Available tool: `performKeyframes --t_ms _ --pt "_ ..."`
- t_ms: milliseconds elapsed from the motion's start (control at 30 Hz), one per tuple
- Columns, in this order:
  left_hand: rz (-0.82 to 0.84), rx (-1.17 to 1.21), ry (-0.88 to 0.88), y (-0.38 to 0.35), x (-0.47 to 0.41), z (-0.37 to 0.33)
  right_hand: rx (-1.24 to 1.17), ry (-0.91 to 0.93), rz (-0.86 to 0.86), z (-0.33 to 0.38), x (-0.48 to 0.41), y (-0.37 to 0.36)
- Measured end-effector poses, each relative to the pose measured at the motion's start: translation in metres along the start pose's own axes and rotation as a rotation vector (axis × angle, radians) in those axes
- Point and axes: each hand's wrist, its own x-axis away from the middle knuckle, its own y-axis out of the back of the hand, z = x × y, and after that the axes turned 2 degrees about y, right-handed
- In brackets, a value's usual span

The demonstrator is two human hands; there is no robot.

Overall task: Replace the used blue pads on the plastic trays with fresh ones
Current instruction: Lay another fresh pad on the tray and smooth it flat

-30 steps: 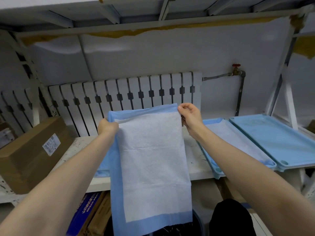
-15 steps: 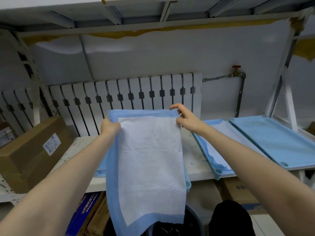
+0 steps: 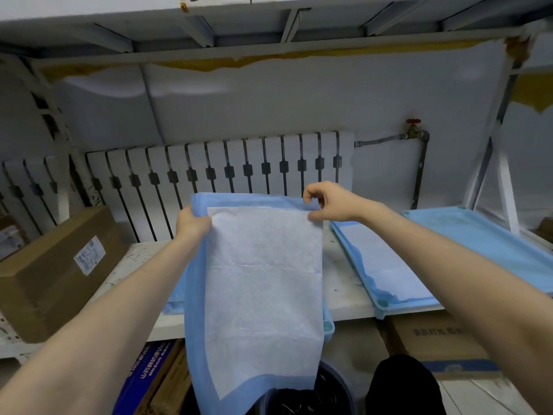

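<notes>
A blue pad with a white middle [image 3: 263, 283] hangs in front of me, held up by its top edge. My left hand [image 3: 191, 224] grips the top left corner. My right hand [image 3: 329, 203] pinches the top right corner. Behind the pad lies a blue plastic tray [image 3: 328, 326], mostly hidden, with only its right corner showing at the shelf's front edge. To the right a second tray [image 3: 381, 304] carries a pad [image 3: 383, 265]. A third blue tray [image 3: 484, 244] sits bare at the far right.
A brown cardboard box [image 3: 57, 271] stands on the white shelf [image 3: 131, 265] at the left. A radiator [image 3: 227, 175] runs along the wall behind. Below the shelf are cartons [image 3: 440, 342] and a bin lined with a black bag [image 3: 302, 399].
The pad's top edge has dropped lower and forward. My right hand let go briefly, then pinched the top right corner again. The view shifted slightly left.
</notes>
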Motion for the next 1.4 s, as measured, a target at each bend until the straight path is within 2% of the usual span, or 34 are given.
performKeyframes --t_ms 200,333,433,533,633,700,800,967,1133,1300,1400 --pt "-0.004 -0.034 -0.001 0.0 -0.001 0.0 0.3 -0.018 0.18 0.002 0.0 0.007" --pt "-0.065 -0.097 0.014 0.004 -0.005 0.004 0.366 -0.01 0.028 -0.003 0.0 0.022" --pt "-0.069 -0.136 0.019 0.003 -0.005 0.005 0.352 -0.015 0.054 -0.003 0.0 0.028" --pt "-0.085 -0.135 0.04 0.003 -0.004 0.004 0.127 -0.048 -0.02 -0.002 0.001 0.023" --pt "-0.094 -0.105 0.07 0.005 -0.006 0.005 -0.368 -0.159 -0.23 -0.003 0.007 0.008" --pt "-0.099 -0.097 0.098 0.007 -0.005 0.004 -0.591 -0.279 -0.21 -0.006 0.011 -0.012" --pt "-0.096 -0.095 0.107 0.006 -0.002 0.006 -0.467 -0.387 -0.016 -0.018 0.016 -0.049" --pt "-0.081 -0.103 0.088 0.007 0.0 0.006 -0.661 -0.379 -0.249 -0.034 0.014 -0.059" --pt "-0.099 -0.128 0.069 0.002 0.001 0.005 -0.557 -0.335 -0.456 -0.028 0.012 -0.07" --pt "-0.165 -0.23 0.093 0.002 0.004 0.002 -0.49 -0.296 -0.55 -0.017 0.01 -0.077" --pt "-0.208 -0.382 -0.021 -0.004 0.009 -0.006 -0.443 -0.23 -0.518 -0.006 0.006 -0.078"
